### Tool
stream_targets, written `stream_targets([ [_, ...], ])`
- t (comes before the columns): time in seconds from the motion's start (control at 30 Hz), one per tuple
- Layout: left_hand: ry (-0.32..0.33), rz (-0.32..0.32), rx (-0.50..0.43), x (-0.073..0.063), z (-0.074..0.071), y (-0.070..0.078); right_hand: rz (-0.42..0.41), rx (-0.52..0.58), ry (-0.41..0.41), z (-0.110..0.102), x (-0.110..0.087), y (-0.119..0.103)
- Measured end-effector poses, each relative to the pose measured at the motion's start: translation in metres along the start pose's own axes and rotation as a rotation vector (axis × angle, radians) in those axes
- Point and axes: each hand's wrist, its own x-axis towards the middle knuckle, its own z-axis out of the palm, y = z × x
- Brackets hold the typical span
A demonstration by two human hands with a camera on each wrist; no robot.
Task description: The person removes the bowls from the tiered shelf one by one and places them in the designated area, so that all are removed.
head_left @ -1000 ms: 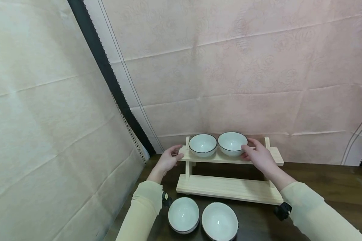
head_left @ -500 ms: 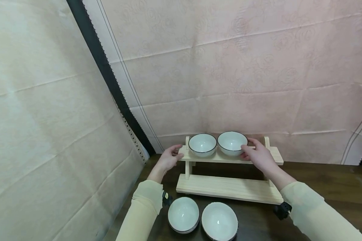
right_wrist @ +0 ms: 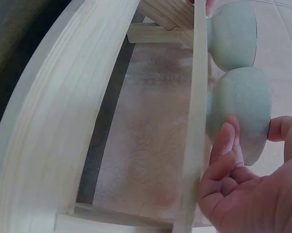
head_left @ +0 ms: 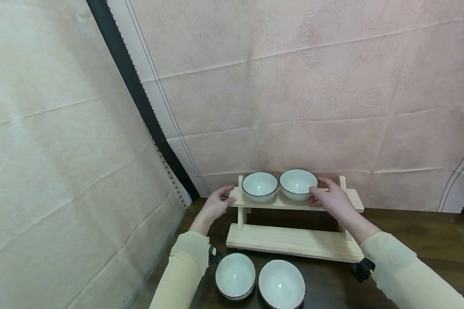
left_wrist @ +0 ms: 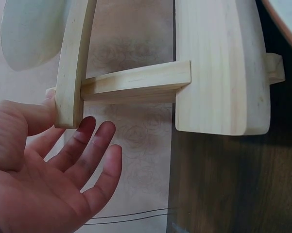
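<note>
A two-tier wooden rack (head_left: 290, 241) stands on the dark table, with two white, dark-rimmed bowls side by side on its upper board. My right hand (head_left: 334, 201) pinches the right bowl (head_left: 297, 180), thumb at the rim and fingers against its outer side, as the right wrist view shows. The left bowl (head_left: 260, 183) sits close beside it. At the rack's left end, my left hand (head_left: 215, 204) grips the end of the upper board (left_wrist: 70, 97) between thumb and forefinger. Its other fingers (left_wrist: 104, 138) spread loosely below the board.
In front of the rack, two more white bowls stand on the table: one at left (head_left: 235, 274) near my left sleeve, another (head_left: 281, 283) to its right. The rack's lower board bears nothing. A pale cloth wall (head_left: 313, 107) rises right behind the rack.
</note>
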Motion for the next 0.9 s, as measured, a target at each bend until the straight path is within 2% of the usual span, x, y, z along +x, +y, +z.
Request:
stream_targets([
  [0.27,0.009,0.012,-0.006,0.0,-0.001,-0.001,-0.01,-0.109,-0.005,-0.001,0.004,-0.015],
  [0.57,0.001,0.011,-0.01,0.0,0.002,-0.005,0.011,-0.037,-0.001,0.002,0.001,-0.01],
  [0.9,0.001,0.015,-0.015,-0.003,0.001,0.0,0.036,-0.005,0.015,0.003,0.003,-0.01],
])
